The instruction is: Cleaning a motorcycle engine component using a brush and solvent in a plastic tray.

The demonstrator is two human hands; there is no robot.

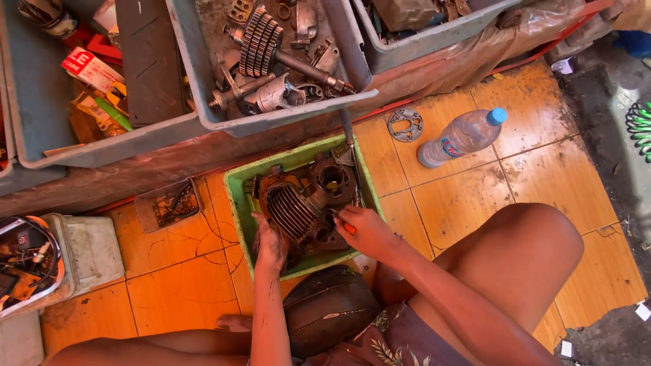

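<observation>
A greasy finned engine block (pixel 302 203) lies in a green plastic tray (pixel 237 190) on the orange tiled floor. My left hand (pixel 270 244), dirty with oil, presses on the block's near left side. My right hand (pixel 366 230) is closed around a tool with an orange handle (pixel 348 228), its shaft reaching toward the block's right side. A long metal rod (pixel 348 132) stands at the tray's far edge.
Grey bins hold gears and metal parts (pixel 271 54) and boxes (pixel 95 74) on a low shelf. A plastic water bottle (pixel 461 137) and a round metal plate (pixel 405 124) lie to the right. A small tray (pixel 168 203) and white container (pixel 81 251) sit left.
</observation>
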